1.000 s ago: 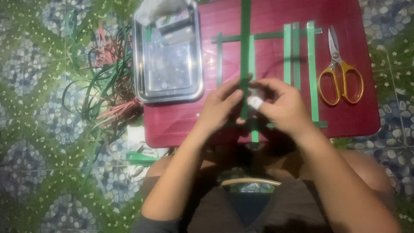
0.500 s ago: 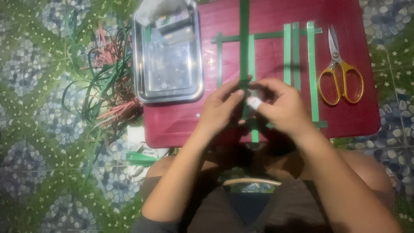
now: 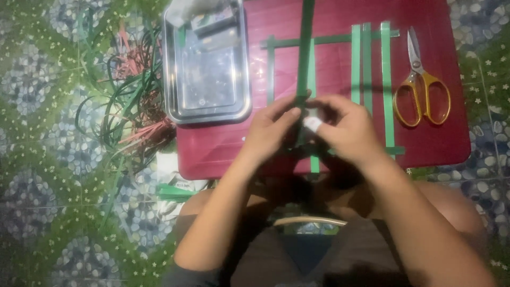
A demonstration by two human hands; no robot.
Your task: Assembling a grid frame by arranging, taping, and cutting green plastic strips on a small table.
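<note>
Both hands meet over the near middle of a dark red table (image 3: 329,21). My left hand (image 3: 268,130) and my right hand (image 3: 348,127) pinch a long dark green strip (image 3: 305,48) that runs from my fingers to the far edge. A small white piece (image 3: 312,123) shows between my fingertips. Under my hands lies a lattice of flat green strips (image 3: 367,64): several run lengthwise and one crosses them at the far end. My fingers hide where the held strip meets the lattice.
A metal tray (image 3: 207,69) holding clear plastic stands at the table's far left. Yellow-handled scissors (image 3: 422,90) lie at the right edge. Loose green and red strips (image 3: 133,101) are heaped on the patterned floor to the left. My knees sit under the table's near edge.
My hands have stayed in place on the strip; only the fingers shifted slightly. Nothing else moved.
</note>
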